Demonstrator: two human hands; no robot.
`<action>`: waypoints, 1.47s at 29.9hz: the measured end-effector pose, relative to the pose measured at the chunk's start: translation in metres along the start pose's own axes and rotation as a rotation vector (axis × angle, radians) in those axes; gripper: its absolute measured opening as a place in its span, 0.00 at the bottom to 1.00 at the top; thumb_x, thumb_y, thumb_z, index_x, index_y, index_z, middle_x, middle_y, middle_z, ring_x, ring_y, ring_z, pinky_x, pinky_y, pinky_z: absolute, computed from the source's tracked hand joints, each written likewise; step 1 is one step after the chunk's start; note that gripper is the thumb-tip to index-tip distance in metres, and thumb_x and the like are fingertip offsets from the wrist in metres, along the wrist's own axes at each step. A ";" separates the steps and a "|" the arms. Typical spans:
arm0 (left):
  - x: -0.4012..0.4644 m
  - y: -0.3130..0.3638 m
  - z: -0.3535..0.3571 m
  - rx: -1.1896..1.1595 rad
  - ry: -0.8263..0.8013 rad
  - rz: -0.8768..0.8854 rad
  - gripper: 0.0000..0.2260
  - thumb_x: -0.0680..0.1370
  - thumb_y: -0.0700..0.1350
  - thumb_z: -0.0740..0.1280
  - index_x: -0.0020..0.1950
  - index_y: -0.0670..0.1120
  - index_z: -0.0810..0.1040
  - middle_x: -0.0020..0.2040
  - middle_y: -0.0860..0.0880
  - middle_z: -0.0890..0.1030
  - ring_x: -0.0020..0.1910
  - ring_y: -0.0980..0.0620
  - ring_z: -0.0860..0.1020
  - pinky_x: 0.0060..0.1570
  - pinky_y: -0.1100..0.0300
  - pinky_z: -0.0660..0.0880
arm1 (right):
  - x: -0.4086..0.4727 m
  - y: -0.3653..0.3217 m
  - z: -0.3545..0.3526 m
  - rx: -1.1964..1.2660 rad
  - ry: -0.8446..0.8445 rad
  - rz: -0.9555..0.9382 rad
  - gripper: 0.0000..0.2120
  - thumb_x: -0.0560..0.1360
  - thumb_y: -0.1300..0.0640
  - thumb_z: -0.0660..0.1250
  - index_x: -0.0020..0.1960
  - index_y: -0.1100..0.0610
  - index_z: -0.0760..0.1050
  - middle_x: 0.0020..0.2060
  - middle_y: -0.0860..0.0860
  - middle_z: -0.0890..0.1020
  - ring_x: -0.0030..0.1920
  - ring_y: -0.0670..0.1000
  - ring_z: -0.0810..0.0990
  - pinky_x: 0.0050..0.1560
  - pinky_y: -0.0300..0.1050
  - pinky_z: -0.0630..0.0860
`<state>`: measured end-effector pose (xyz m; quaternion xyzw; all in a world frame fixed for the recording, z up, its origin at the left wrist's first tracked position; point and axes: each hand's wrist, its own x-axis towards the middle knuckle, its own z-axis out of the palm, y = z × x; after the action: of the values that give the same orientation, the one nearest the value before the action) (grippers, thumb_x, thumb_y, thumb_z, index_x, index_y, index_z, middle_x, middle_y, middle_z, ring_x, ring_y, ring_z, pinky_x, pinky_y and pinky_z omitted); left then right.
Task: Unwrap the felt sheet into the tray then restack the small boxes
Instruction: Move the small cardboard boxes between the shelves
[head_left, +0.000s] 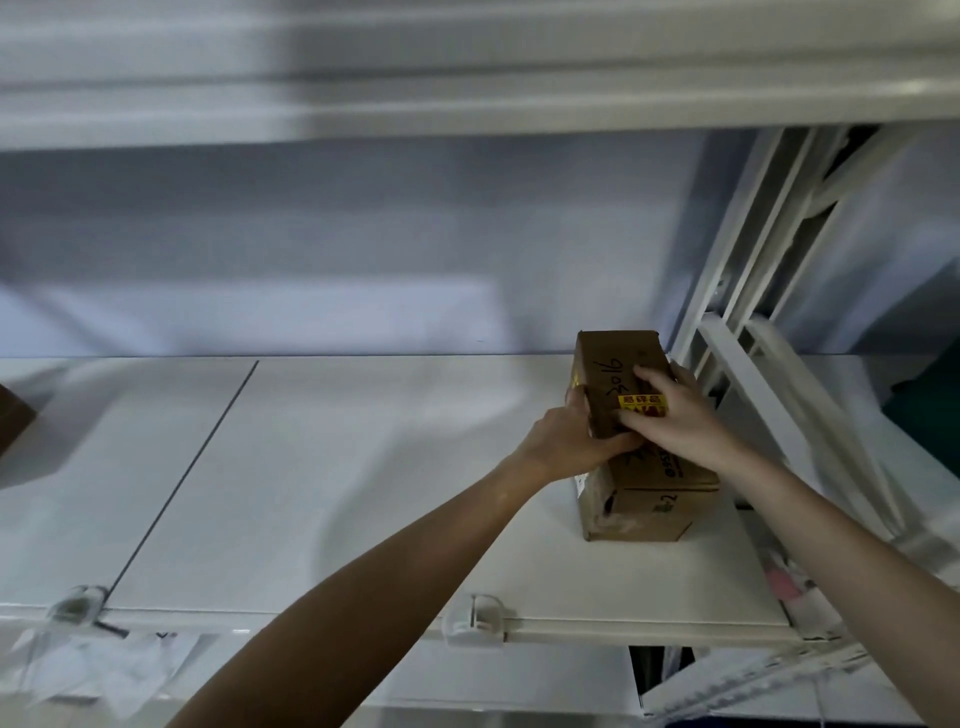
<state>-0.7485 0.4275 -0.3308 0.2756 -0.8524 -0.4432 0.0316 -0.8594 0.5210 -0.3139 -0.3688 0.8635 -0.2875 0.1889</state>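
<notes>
Two small brown cardboard boxes stand stacked at the right end of a white shelf (363, 467). The upper box (613, 364) has handwritten numbers and a yellow sticker (641, 400). It rests on the lower box (649, 509). My left hand (571, 441) grips the upper box's near left corner. My right hand (670, 410) lies over its top and right side. Both hands hold this upper box. No felt sheet or tray can be made out.
White metal rack uprights (753, 291) rise just right of the boxes. Another shelf (467, 93) runs overhead. A brown object (13, 421) shows at the far left edge. Crumpled clear plastic (104, 670) hangs below the shelf's front lip at left.
</notes>
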 end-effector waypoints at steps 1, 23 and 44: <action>0.001 0.000 0.003 0.006 0.000 -0.007 0.35 0.73 0.59 0.67 0.74 0.47 0.57 0.66 0.44 0.76 0.64 0.44 0.74 0.60 0.53 0.71 | 0.001 0.004 0.000 0.004 -0.010 0.006 0.33 0.74 0.51 0.67 0.75 0.53 0.58 0.74 0.54 0.57 0.74 0.55 0.59 0.70 0.46 0.58; -0.077 -0.076 -0.152 0.483 0.573 0.032 0.38 0.75 0.62 0.62 0.78 0.53 0.48 0.79 0.51 0.47 0.78 0.49 0.47 0.74 0.44 0.46 | 0.012 -0.142 0.037 -0.075 0.002 -0.350 0.36 0.75 0.41 0.62 0.77 0.48 0.50 0.78 0.50 0.47 0.77 0.56 0.47 0.75 0.59 0.51; -0.347 -0.329 -0.411 0.465 0.838 -0.290 0.37 0.74 0.60 0.65 0.77 0.53 0.51 0.79 0.50 0.50 0.78 0.48 0.50 0.74 0.45 0.48 | -0.073 -0.460 0.312 -0.011 -0.251 -0.680 0.40 0.73 0.44 0.67 0.77 0.45 0.47 0.78 0.53 0.47 0.77 0.55 0.46 0.73 0.51 0.52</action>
<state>-0.1867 0.1476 -0.2704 0.5454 -0.7956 -0.0923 0.2471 -0.4006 0.2050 -0.2517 -0.6682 0.6631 -0.2820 0.1850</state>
